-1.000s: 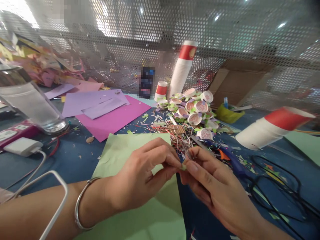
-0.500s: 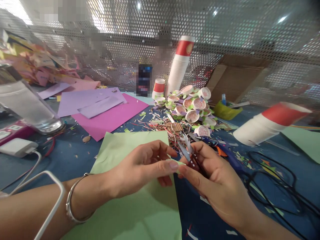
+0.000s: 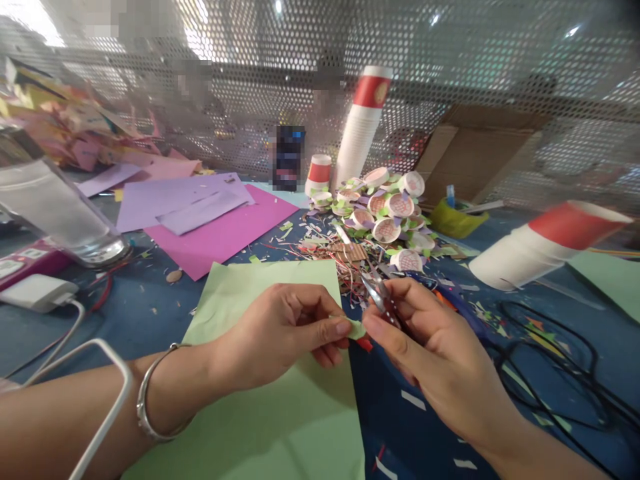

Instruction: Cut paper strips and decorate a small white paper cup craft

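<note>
My left hand (image 3: pixel 295 330), with a silver bangle at its wrist, pinches a small piece of light green paper (image 3: pixel 357 329) between thumb and fingers. A red bit (image 3: pixel 365 344) shows just below that piece; I cannot tell whether it is attached. My right hand (image 3: pixel 435 340) is closed around small scissors (image 3: pixel 379 297), their metal blades pointing up and left. Its thumb tip is close to the green piece's right end. Beneath my left hand lies a large light green sheet (image 3: pixel 250 427) on the dark blue table (image 3: pixel 395 433).
Behind the hands are scraps and wires (image 3: pixel 353 267) and a pile of small decorated cup bottoms (image 3: pixel 386 230). Stacked paper cups (image 3: pixel 520 257) lean at right near black cable (image 3: pixel 555 360). Purple sheets (image 3: pixel 185 193), a glass of water (image 3: pixel 65 207) and a white charger (image 3: pixel 37 293) are left.
My right thumb has come away from the green piece, and the scissors have turned slightly in that hand. The left hand keeps hold of the paper; the red bit now shows.
</note>
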Motion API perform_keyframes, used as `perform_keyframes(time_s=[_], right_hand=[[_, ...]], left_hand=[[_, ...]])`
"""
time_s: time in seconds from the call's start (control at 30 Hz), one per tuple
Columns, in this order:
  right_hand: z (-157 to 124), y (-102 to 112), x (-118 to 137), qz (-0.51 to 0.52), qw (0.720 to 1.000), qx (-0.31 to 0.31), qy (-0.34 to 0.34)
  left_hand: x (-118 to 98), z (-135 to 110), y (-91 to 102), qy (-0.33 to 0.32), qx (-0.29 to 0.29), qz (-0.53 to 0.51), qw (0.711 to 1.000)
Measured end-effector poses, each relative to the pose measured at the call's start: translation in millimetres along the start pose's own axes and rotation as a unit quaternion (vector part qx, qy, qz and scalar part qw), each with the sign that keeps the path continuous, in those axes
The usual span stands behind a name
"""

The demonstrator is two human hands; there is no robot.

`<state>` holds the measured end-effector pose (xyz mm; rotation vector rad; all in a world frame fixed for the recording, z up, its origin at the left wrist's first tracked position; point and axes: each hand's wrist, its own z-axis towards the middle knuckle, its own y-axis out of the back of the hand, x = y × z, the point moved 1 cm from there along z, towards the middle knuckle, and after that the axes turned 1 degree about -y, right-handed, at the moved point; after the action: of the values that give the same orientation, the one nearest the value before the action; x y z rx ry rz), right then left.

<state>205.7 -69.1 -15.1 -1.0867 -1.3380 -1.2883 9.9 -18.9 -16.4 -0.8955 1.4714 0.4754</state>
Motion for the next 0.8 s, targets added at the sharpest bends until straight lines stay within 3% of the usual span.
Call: perform_keyframes(time_s=[0.37, 0.6, 0.8], right_hand=[[1.2, -0.4, 3.1, 0.005, 0.998, 0.053, -0.015], [-1.1, -1.0, -0.2, -0.040, 0.995, 0.077, -0.041], [-5.7, -1.9, 5.5, -0.043, 0.995, 0.093, -0.011]], left_hand=[[-3.1, 1.7, 5.8, 0.002, -0.051, -0.063, 0.997], [-5.3, 0.4, 5.0, -0.085, -0.072, -0.013, 0.994], [-5.5, -3.5, 2.6, -0.127, -0.067, 0.037, 0.989]])
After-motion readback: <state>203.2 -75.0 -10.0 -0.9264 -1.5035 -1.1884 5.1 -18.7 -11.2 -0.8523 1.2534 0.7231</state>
